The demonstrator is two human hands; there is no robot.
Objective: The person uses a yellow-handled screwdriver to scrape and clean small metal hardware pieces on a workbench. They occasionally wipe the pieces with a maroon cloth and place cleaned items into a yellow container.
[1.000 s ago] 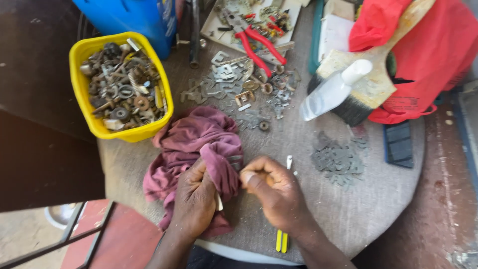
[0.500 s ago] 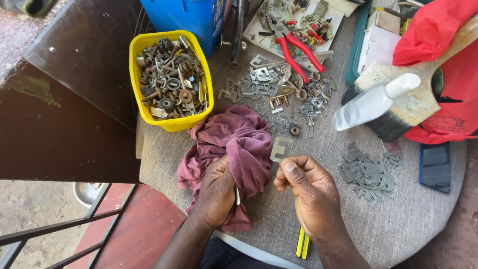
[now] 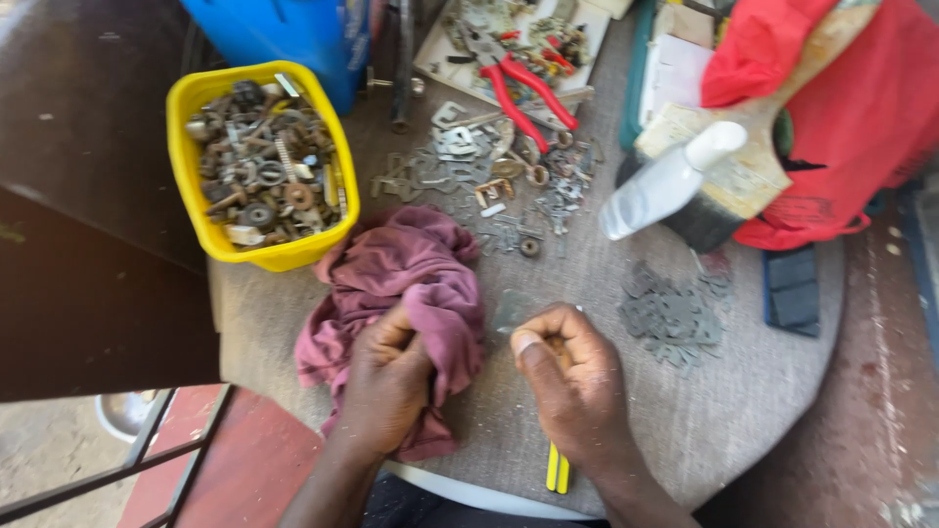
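My left hand (image 3: 386, 381) is closed on a fold of a crumpled maroon cloth (image 3: 411, 269) that lies on the round grey table (image 3: 763, 420). Right beside it, my right hand (image 3: 572, 386) is curled into a fist around a small metal piece, mostly hidden by the fingers. A thin grey metal plate (image 3: 509, 311) lies at the tip of that thumb. A yellow tool handle (image 3: 556, 469) sticks out from under my right wrist at the table's front edge.
A yellow tub (image 3: 196, 98) of rusty nuts and bolts stands at the back left beside a blue container (image 3: 293, 39). Behind the cloth lie loose metal parts (image 3: 469, 166) and red pliers (image 3: 523, 93). At the right are a white bottle (image 3: 665, 186), a paintbrush (image 3: 748, 171), a red bag (image 3: 861, 98) and a pile of grey washers (image 3: 675, 313).
The view has swung sideways and back. Both hands stay at the near side of the cloth, and the right fist has closed in toward it.
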